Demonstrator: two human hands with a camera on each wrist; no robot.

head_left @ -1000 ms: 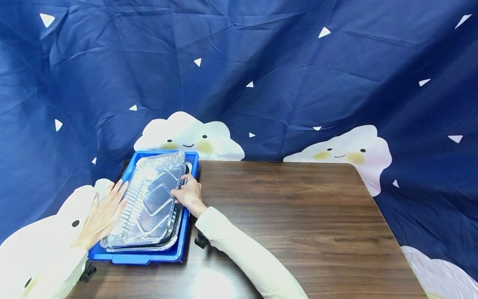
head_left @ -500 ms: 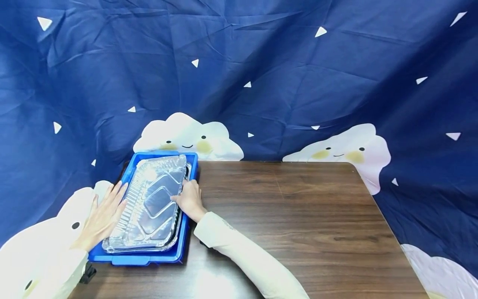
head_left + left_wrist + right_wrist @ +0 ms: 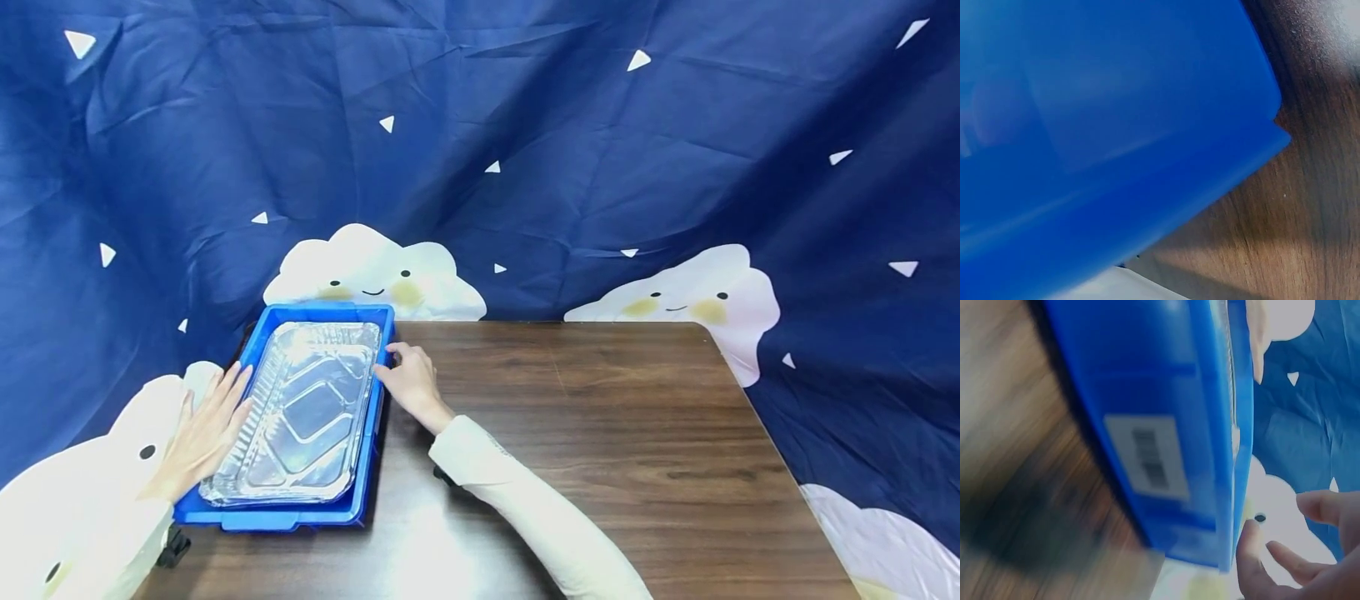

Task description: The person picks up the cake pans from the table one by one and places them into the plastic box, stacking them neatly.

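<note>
A blue plastic bin [image 3: 279,522] stands at the table's left, with a stack of silver foil trays [image 3: 318,412] lying in it. Over the bin's left rim lies my left hand [image 3: 204,437], its fingers straight and its tips near the foil edge. My right hand [image 3: 411,379] is just off the bin's right rim, fingers loosely bent and holding nothing. In the right wrist view the fingers of the right hand [image 3: 1300,569] are spread apart beside the bin wall [image 3: 1141,387]. The left wrist view shows mostly the bin's outer side [image 3: 1147,81]; the left hand hardly shows there.
The brown wooden table [image 3: 585,442] extends to the right of the bin. A dark blue curtain [image 3: 525,125] with white clouds hangs behind it. A white barcode label [image 3: 1147,456] is on the bin's right side.
The top foil tray has come down from a tilt to lie level on the stack. My right hand has let go of it and moved right. My left hand has stayed put.
</note>
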